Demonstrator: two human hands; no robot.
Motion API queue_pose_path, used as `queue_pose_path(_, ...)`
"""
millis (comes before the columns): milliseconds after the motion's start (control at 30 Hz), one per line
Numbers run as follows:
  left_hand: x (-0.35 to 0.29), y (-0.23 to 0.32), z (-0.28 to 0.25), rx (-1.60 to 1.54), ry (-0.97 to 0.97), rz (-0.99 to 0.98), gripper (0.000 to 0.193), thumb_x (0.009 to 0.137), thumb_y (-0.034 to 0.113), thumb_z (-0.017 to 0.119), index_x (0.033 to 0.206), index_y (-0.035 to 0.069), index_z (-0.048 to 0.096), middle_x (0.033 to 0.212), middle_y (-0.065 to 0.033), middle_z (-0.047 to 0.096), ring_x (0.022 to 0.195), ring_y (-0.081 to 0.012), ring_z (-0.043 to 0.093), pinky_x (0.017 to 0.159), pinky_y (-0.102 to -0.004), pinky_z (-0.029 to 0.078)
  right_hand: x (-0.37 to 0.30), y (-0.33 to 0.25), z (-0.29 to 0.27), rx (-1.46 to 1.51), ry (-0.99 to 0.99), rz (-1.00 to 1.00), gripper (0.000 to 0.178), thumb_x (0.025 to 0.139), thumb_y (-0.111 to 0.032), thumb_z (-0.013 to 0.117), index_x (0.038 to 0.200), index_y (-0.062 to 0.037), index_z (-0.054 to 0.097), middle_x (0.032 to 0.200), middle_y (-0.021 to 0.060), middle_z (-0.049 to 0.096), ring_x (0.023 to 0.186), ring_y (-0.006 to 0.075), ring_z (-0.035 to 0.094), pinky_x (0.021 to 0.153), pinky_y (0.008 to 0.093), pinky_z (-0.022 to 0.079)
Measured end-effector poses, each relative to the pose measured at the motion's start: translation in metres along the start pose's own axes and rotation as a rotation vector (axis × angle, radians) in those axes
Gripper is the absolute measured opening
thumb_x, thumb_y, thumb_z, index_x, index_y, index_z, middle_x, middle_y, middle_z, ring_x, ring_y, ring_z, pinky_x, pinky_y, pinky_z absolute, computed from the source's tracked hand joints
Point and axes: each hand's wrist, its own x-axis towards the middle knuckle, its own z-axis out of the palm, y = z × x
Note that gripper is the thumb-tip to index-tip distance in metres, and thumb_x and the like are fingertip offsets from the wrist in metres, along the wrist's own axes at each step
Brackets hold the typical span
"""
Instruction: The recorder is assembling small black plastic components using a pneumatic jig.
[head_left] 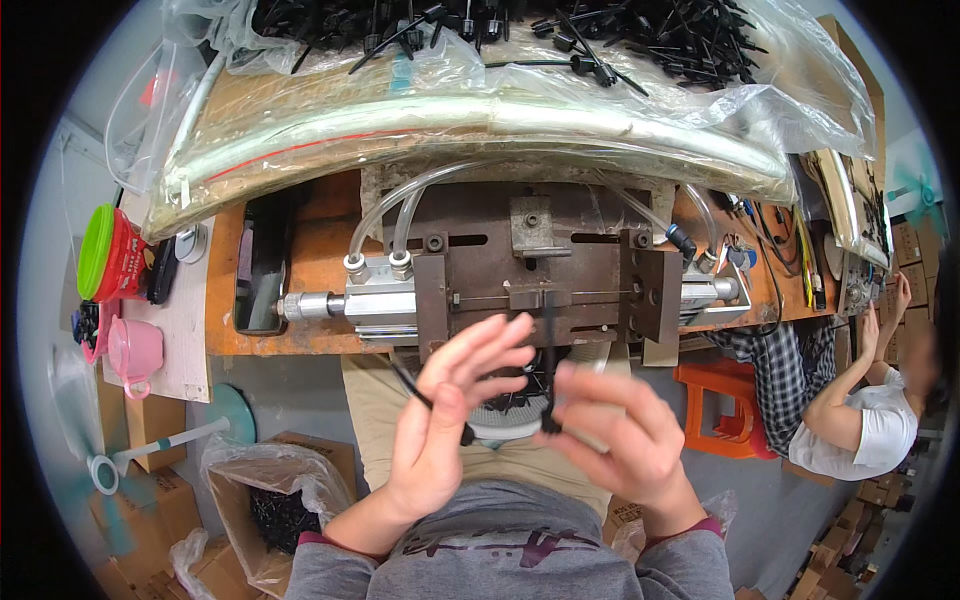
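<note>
My left hand is raised in front of the metal fixture, its fingers stretched out. A black plastic piece with a thin stem and a knobbed head is held slantwise at its thumb, partly hidden by the hand. Between the slightly blurred fingertips of my right hand stands a second black stemmed piece, head down, its stem pointing up at the fixture. The brown metal fixture has a pneumatic cylinder at the left and another at the right, with a thin rod between its side blocks.
Many black stemmed pieces lie on a plastic-covered tray behind the fixture. A basket of black parts sits below my hands. A pink cup stands at the left, an orange stool at the right. Another person works beyond it.
</note>
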Motion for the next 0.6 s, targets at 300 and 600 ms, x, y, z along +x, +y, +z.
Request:
queue_pose_path(300,-0.012,0.019,-0.009,-0.083,-0.054,-0.178,0.046,0.101,0.038,0.044,0.124,-0.001,0.041,0.081,-0.0071,0.054,0.057,-0.0066,0.041,0.051,-0.0194,0.035,0.01,0.016,0.013,-0.38,-0.2,0.043,0.025,0.066,-0.006,0.075,0.084,-0.0029,0.058,0.123,0.0154,0.061,0.067,0.0201,0.063,0.06,0.0297,0.051)
queue_pose_path(600,-0.008,0.039,0.005,-0.195,0.015,-0.236,0.073,0.083,-0.009,0.049,0.148,-0.004,0.016,0.116,-0.016,0.05,0.106,-0.0304,0.059,0.092,-0.0378,0.051,0.019,0.017,0.013,-0.532,-0.208,0.014,0.018,0.072,-0.01,0.071,0.084,-0.0056,0.057,0.123,0.0121,0.062,0.051,0.0157,0.053,0.051,0.0275,0.046)
